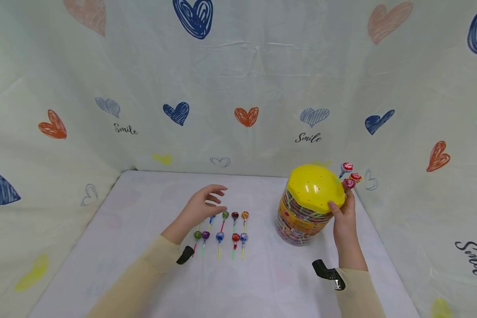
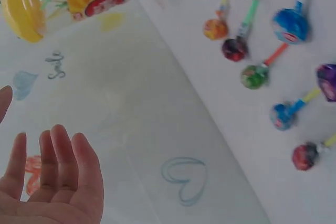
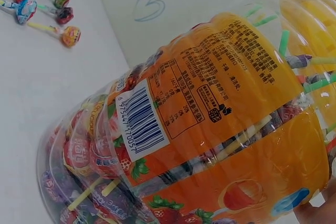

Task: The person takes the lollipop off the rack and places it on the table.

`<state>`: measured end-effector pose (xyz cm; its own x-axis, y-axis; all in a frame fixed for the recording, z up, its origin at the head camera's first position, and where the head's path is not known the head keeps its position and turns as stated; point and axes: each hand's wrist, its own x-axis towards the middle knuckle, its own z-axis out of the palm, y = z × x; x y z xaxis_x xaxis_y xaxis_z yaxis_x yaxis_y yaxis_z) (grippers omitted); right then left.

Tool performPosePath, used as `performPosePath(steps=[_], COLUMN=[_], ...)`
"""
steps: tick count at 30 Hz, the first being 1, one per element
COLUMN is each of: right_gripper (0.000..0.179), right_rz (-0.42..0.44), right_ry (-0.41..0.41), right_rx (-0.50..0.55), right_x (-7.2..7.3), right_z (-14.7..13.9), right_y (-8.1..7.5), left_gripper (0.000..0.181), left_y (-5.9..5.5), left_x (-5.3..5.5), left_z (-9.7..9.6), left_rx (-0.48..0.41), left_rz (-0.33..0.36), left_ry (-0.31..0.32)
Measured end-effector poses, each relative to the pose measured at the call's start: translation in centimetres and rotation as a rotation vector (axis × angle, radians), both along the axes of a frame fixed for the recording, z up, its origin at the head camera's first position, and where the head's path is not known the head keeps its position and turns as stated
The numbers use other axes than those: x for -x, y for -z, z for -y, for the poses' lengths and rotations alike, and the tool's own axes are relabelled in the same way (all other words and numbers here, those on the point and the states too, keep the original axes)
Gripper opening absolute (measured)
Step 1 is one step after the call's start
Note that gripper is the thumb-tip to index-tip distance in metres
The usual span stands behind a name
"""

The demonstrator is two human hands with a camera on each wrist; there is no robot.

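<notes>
A large clear jar (image 1: 298, 218) of wrapped lollipops, with a yellow domed lid (image 1: 316, 185) and an orange label (image 3: 231, 82), leans to one side on the right of the table. My right hand (image 1: 346, 218) grips it at the lid's edge, thumb on the yellow and fingers hidden behind. Three lollipops (image 1: 349, 183) stick up just beyond that hand; their lower sticks are hidden. Over the rows of loose lollipops (image 1: 236, 237) hovers my left hand (image 1: 200, 205), fingers loosely bent and apart, holding nothing. In the left wrist view its palm and fingers (image 2: 63, 161) show bare.
The loose lollipops lie in two rows on a white-covered table (image 1: 143, 247), heads pointing away. A pale curtain (image 1: 262, 79) printed with hearts hangs behind and at both sides. The jar stands near the table's back right edge.
</notes>
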<state>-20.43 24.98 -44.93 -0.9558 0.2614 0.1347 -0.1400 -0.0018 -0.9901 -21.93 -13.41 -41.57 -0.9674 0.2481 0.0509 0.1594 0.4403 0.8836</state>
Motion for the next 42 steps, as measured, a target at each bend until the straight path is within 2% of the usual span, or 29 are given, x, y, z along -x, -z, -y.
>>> performPosePath(steps=[4,7,12,17,23,29,34,42], right_gripper=[0.067,0.068,0.070,0.072,0.073,0.073,0.074,0.074], right_rz=[-0.016,-0.031,-0.016,0.002,0.022,0.012,0.018,0.021], right_ry=[-0.011,-0.013,-0.010,-0.026,-0.029,-0.035,-0.035,-0.035], right_rx=[0.000,0.008,0.025,0.019,0.009,0.020,0.039,0.059], right_x=[0.0,0.0,-0.1,0.1,0.1,0.0,0.0,0.0], right_z=[-0.1,-0.2,-0.1,0.1,0.0,-0.4,-0.4,-0.3], right_y=[0.1,0.1,0.0,0.2,0.2,0.1,0.1,0.0], left_gripper=[0.055,0.054,0.052,0.050,0.048,0.046,0.045,0.043], left_y=[-1.7,-2.9,-4.7,-5.4,-6.4,-7.0,-7.7,-8.7], left_x=[0.6,1.2,2.0,2.3,2.6,3.7,4.4,4.8], left_z=[-2.7,-4.8,-8.4,-11.5,-15.9,-19.6,-21.5,-23.1], left_rx=[-0.065,-0.117,-0.163,-0.198,-0.228,-0.244,-0.250,-0.153], left_rz=[-0.024,-0.067,-0.123,-0.141,-0.124,-0.111,-0.112,-0.118], left_ry=[0.072,0.118,0.207,0.260,0.296,0.330,0.370,0.383])
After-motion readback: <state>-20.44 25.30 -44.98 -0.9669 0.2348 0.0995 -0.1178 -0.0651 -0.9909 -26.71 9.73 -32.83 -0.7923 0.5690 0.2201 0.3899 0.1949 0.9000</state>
